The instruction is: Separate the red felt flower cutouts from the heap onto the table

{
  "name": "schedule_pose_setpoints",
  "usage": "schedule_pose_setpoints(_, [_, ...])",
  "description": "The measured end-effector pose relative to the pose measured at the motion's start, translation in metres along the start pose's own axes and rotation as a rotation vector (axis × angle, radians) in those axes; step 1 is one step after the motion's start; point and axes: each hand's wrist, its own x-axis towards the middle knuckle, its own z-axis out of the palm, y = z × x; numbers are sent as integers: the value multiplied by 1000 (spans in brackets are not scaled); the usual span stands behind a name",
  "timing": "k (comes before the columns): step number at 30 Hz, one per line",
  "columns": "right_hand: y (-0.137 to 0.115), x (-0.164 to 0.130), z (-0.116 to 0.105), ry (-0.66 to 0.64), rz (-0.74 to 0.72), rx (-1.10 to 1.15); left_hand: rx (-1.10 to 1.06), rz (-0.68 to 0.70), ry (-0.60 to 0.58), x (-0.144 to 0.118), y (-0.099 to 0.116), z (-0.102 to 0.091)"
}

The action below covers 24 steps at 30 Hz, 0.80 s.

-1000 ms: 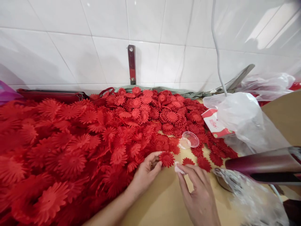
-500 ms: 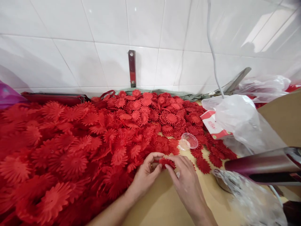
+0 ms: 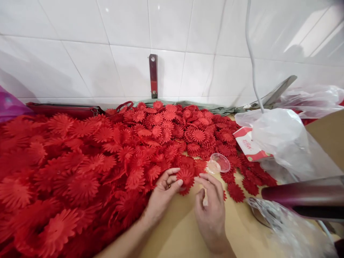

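Observation:
My left hand (image 3: pixel 163 191) pinches a red flower piece (image 3: pixel 186 179) with many narrow petals between thumb and fingers, its round face turned up toward me. Just right of that flower is my right hand (image 3: pixel 211 204), its fingers curled and the index fingertip close to the petals. A small whitish bit (image 3: pixel 205 200) shows under the right fingers; what it is I cannot make out. Beyond both hands lies a clear plastic cup (image 3: pixel 220 163) on its side. Loose red flower pieces (image 3: pixel 199 135) are heaped behind and to the left.
Right of the heap are a red and white box (image 3: pixel 248 143), a white plastic bag (image 3: pixel 279 129), a dark metallic cylinder (image 3: pixel 301 195) and a crumpled clear bag (image 3: pixel 279 218). A white cable (image 3: pixel 251 53) hangs before the tiled wall (image 3: pixel 129 25). A red pouch (image 3: pixel 64 110) lies at the back left.
Both hands were together at the flower piece, seen edge-on. Now the right hand has drawn back slightly, and the flower faces up in the left. The view has shifted slightly left.

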Motion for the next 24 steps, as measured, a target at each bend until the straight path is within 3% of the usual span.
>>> schedule_pose_setpoints(3, [0, 0, 0, -4, 59, 55, -22, -2, -3, -1, 1, 1])
schedule_pose_setpoints(8, [3, 0, 1, -129, -55, 89, -63, -56, -43, -2, 2, -3])
schedule_pose_setpoints(12, [6, -2, 2, -172, -25, 172, -107, -60, -104, -2, 0, -7])
schedule_pose_setpoints(20, [6, -1, -2, -151, 60, 216, -49, -58, -47, -3, 0, -3])
schedule_pose_setpoints(24, [10, -1, -2, -147, 62, 201, -34, -43, -96, -3, -2, -4])
